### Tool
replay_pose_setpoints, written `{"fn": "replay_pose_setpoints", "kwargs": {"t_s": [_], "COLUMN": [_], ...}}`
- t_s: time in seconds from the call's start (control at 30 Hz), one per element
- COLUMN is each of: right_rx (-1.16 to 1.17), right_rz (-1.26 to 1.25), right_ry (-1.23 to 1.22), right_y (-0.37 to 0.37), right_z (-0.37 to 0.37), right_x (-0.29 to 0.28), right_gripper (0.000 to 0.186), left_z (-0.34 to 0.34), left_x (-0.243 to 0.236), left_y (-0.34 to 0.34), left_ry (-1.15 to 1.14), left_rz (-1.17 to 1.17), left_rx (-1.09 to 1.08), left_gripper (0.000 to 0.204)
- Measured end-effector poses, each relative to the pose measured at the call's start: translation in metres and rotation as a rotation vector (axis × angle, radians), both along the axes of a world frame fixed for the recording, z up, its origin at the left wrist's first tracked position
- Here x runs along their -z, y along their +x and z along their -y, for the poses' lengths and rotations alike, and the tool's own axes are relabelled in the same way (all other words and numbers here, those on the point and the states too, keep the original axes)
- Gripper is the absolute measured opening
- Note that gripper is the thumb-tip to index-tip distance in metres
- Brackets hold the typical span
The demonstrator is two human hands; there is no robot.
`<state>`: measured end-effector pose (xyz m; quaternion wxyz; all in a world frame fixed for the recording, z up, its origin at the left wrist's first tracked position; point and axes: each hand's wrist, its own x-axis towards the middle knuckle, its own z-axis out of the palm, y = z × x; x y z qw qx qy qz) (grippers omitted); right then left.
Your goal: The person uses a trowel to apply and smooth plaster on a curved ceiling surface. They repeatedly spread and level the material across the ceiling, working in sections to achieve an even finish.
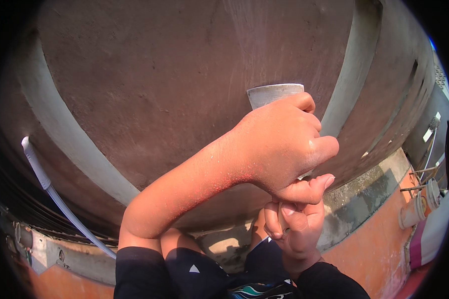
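A scraper [274, 93] with a wide, pale metal blade has its straight edge against the brown wall surface. My left hand [284, 144] is closed around it, back of the hand up, hiding its middle. The left forearm, dusted with reddish powder, crosses from the lower left. Just below, my right hand [302, 226] is closed too, its fingers curled around what looks like the scraper's handle end, where a small round tip shows. The two hands sit close together, one above the other.
The brown wall [149, 99] curves across the view, with grey vertical bands [70, 119]. A white pipe [60, 199] rises at left. At right are an orange ledge [374, 239], capped pipe stubs [414, 212] and thin rods. My bare knees are close to the wall's foot.
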<state>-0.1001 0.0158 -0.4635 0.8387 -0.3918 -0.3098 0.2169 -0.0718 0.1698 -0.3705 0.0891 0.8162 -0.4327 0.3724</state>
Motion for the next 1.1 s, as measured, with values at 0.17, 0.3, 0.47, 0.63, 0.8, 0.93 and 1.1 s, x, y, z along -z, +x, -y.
{"fn": "replay_pose_setpoints", "kwargs": {"t_s": [0.17, 0.3, 0.47, 0.63, 0.8, 0.93, 1.1], "right_rx": [0.025, -0.115, -0.132, -0.104, -0.056, -0.027, -0.079], "right_rz": [-0.028, 0.021, 0.074, 0.078, 0.095, 0.052, 0.029], "right_ry": [-0.017, 0.075, 0.072, 0.071, 0.035, 0.018, -0.027], "right_y": [-0.002, 0.000, 0.004, 0.001, 0.000, -0.001, -0.002], "right_z": [0.002, 0.003, 0.001, 0.002, 0.002, 0.003, 0.006], "right_x": [0.000, 0.002, 0.001, -0.004, -0.008, -0.009, -0.007], "right_gripper": [0.027, 0.011, 0.010, 0.006, 0.005, 0.006, 0.009], "left_z": [0.000, 0.001, -0.001, -0.001, -0.001, -0.001, 0.000], "left_x": [0.003, 0.004, 0.001, 0.000, -0.001, 0.000, 0.003], "left_y": [-0.001, -0.001, 0.000, -0.001, 0.000, 0.001, 0.000], "left_ry": [-0.050, -0.035, -0.033, -0.056, -0.056, -0.078, -0.102], "left_rz": [0.003, -0.010, -0.009, 0.025, 0.007, 0.057, 0.021], "left_rx": [-0.002, 0.002, -0.004, 0.015, 0.006, 0.014, 0.061], "left_gripper": [0.033, 0.033, 0.033, 0.032, 0.033, 0.034, 0.032]}}
